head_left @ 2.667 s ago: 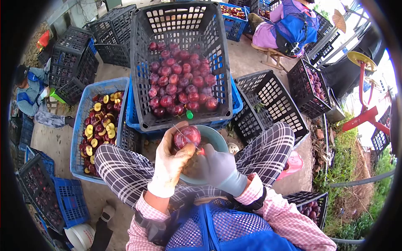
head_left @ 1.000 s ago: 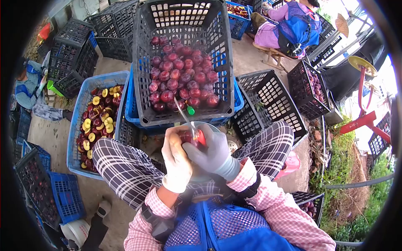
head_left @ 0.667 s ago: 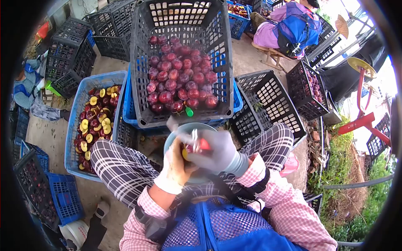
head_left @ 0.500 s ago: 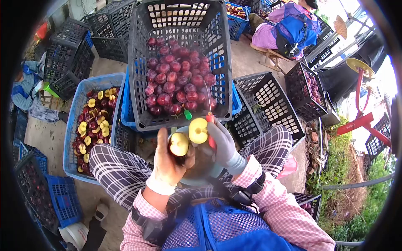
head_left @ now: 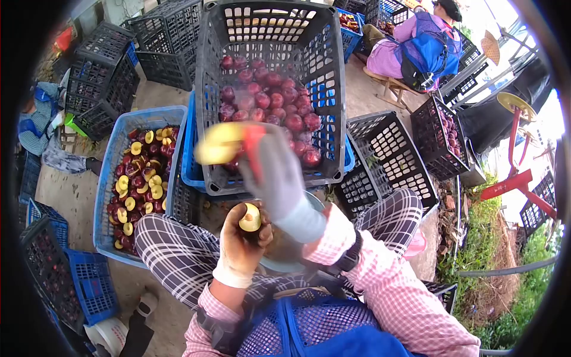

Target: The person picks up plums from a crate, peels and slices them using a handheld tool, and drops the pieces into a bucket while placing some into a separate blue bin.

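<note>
In my left hand [head_left: 242, 241], closed above my lap, is a cut plum half [head_left: 250, 218] with its yellow flesh facing up. My gloved right hand [head_left: 275, 169] is blurred by motion over the front left of the black crate [head_left: 270, 185]. It grips a red-handled knife [head_left: 254, 149], and yellow cut fruit [head_left: 219, 144] shows beside the handle. Whole dark red plums [head_left: 276, 101] lie inside that crate. A blue crate [head_left: 102, 196] on the left holds cut plums with yellow flesh [head_left: 138, 184]. Behind my right wrist sits a round basin [head_left: 315, 202], partly hidden.
Empty-looking black crates [head_left: 392, 143] stand right of the plum crate. Another crate of plums [head_left: 437, 137] is farther right. A co-worker [head_left: 422, 50] sits on a stool at the upper right; another person [head_left: 38, 128] is at the left edge. Stacked crates [head_left: 98, 77] stand upper left.
My right hand has moved up and left with the knife and yellow fruit, away from my left hand. My left hand still holds a plum half. The view has shifted slightly.
</note>
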